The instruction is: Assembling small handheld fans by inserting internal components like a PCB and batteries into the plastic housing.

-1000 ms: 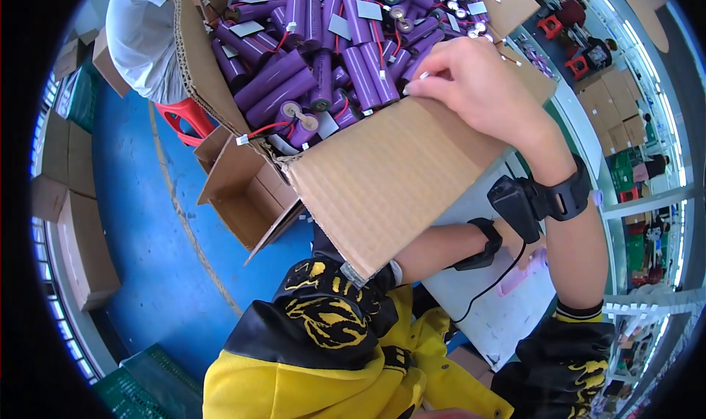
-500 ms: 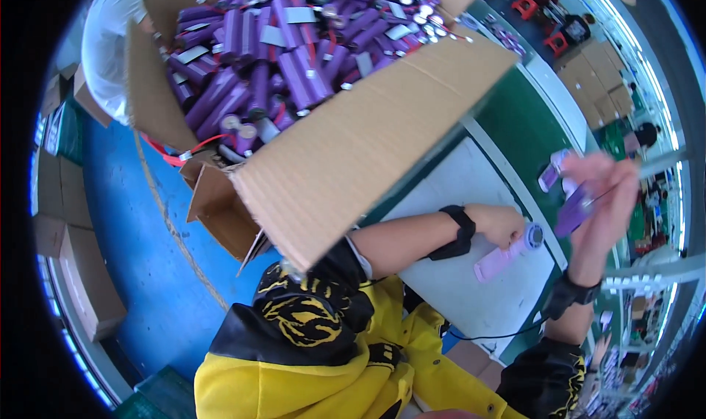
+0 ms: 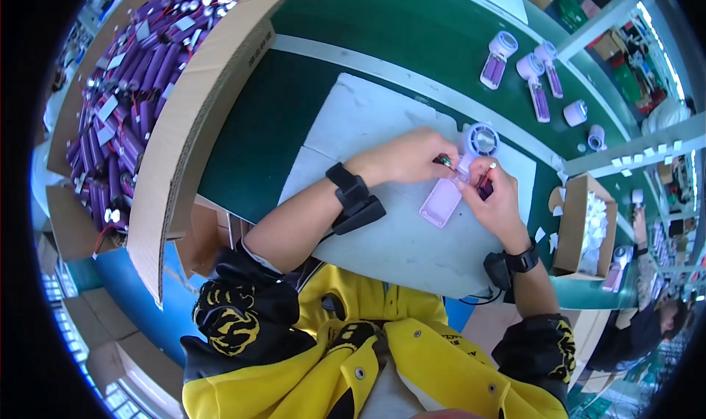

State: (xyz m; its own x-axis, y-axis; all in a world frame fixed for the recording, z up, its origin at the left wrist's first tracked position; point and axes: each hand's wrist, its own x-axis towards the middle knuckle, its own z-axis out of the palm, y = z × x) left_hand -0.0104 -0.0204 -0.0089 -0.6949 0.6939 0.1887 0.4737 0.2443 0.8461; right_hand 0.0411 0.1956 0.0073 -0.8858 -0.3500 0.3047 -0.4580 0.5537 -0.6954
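A lilac handheld fan (image 3: 442, 203) lies on the white work mat, its round head pointing away from me and its handle toward me. My left hand (image 3: 419, 156) is closed at the left of the fan's neck, with a small greenish part (image 3: 443, 159) at its fingertips; its kind is unclear. Over the handle's upper end, my right hand (image 3: 494, 202) is closed around a purple battery pack (image 3: 485, 189), mostly hidden by the fingers. A red wire with a white plug sticks up from it. Both hands' fingertips nearly meet at the neck.
A large cardboard box (image 3: 193, 117) full of purple battery packs (image 3: 140, 73) stands at the left. Several lilac fans (image 3: 503, 45) lie on the green conveyor beyond the mat (image 3: 331, 231). A small carton (image 3: 571, 231) with white pieces sits at the right. Another person (image 3: 636, 338) is at lower right.
The view has swung right, so the battery box sits farther left. My right hand has brought the battery pack down to the fan. My left hand now pinches the greenish part.
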